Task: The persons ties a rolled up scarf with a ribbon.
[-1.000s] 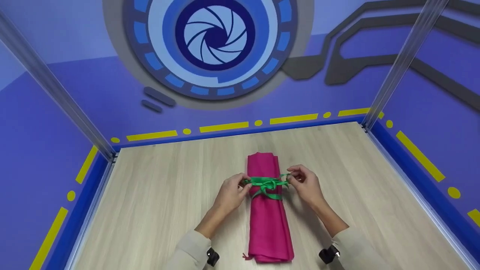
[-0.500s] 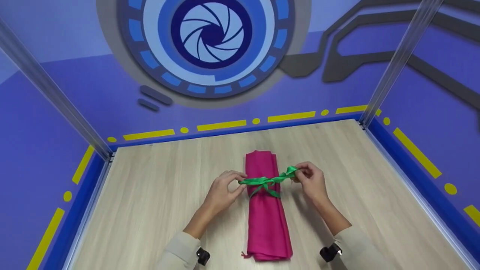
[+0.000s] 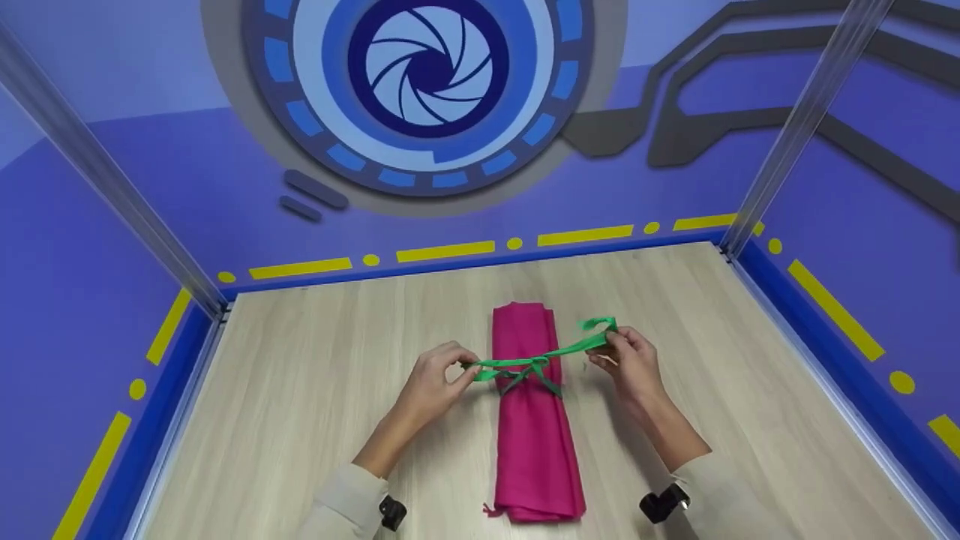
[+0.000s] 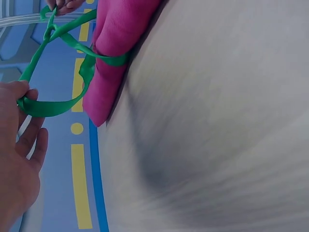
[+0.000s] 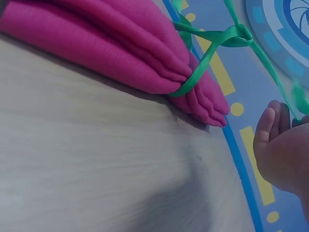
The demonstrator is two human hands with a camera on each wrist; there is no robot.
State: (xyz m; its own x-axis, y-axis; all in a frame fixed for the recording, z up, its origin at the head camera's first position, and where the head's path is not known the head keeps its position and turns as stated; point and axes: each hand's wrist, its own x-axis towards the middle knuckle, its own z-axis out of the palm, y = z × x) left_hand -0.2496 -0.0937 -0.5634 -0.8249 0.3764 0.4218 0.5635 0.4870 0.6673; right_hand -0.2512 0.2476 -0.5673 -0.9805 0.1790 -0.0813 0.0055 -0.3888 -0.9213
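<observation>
A magenta cloth [image 3: 536,457], folded into a long bundle, lies lengthwise on the table. Round its upper part runs a green ribbon [image 3: 510,364], crossed in a loose knot that stands raised above the cloth, as both wrist views show. On the left, my left hand [image 3: 433,382] pinches one ribbon end between thumb and forefinger, and a slack loop [image 4: 53,108] hangs from those fingers. My right hand [image 3: 634,367] pinches the other end to the right of the bundle, with a free tail [image 3: 600,324] curling up past the fingertips. Between the hands the ribbon is stretched nearly straight.
The pale wood table [image 3: 322,390] is bordered by blue printed walls [image 3: 420,210] at the back and both sides. Clear posts [image 3: 795,127] stand at its back corners. A small reddish tassel [image 3: 491,511] pokes out at the bundle's near left corner.
Both hands have drawn apart, the left one leftward and the right one rightward and slightly up. The ribbon ends have lengthened and the bow's loops have come out. The bundle has stayed put.
</observation>
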